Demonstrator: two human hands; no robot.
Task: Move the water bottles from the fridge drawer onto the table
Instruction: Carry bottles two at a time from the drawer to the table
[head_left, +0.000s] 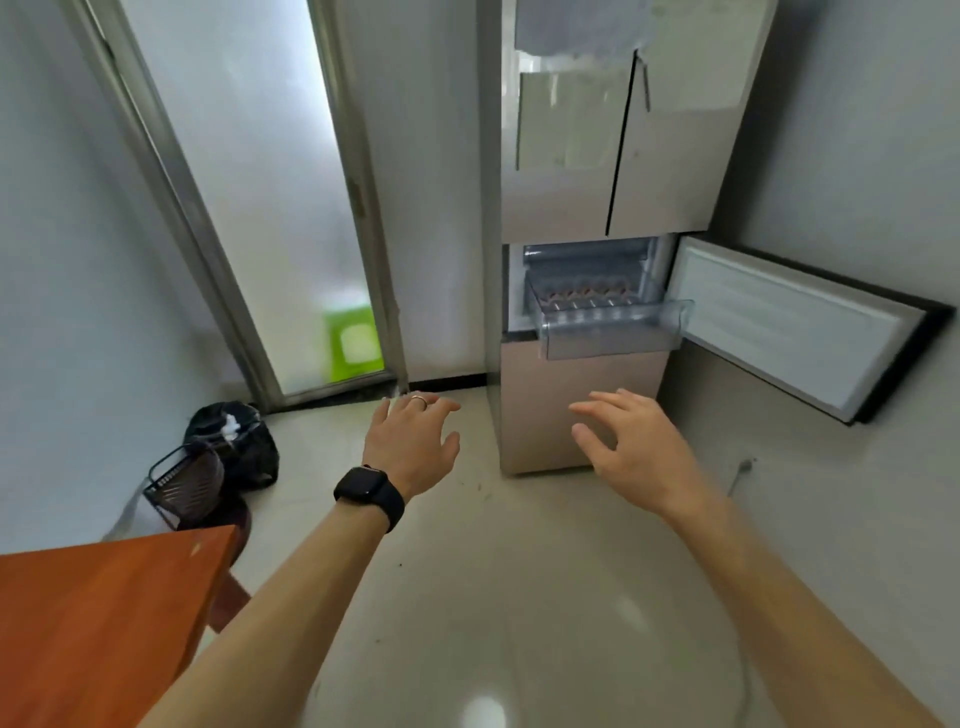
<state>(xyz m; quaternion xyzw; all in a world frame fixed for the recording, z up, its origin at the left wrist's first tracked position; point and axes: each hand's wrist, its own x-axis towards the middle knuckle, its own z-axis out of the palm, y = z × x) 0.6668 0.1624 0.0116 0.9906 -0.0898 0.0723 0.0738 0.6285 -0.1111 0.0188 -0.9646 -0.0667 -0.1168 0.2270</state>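
The water bottles (587, 297) lie in the clear plastic drawer (613, 332) of the fridge (566, 415). Only their tops show, in rows behind the drawer's front wall, and the blur makes their number impossible to tell. The drawer juts forward out of the fridge's middle compartment, and that compartment's door (789, 322) is swung wide open to the right, its white inner face turned toward the camera. The two upper fridge doors above it are closed. Both hands are stretched out in front of the fridge, below the drawer and well apart from it, touching nothing. The left hand (410, 441) is open and empty with its fingers spread and slightly bent; it has a ring (420, 400) on one finger and a black watch (370, 494) on the wrist. The right hand (634, 447) is also open and empty, palm down, with relaxed fingers reaching toward the fridge's lower panel. The orange-brown table (98, 623) fills the lower left corner, well apart from the fridge, and its visible part carries nothing. Beyond it a black wire basket (182, 480) rests on a dark stool (231, 519), just beside a black bag (249, 447) on the pale tiled floor (493, 597). A frosted glass door (249, 182) stands to the left of the fridge, with a green shape (353, 340) showing through it low down.
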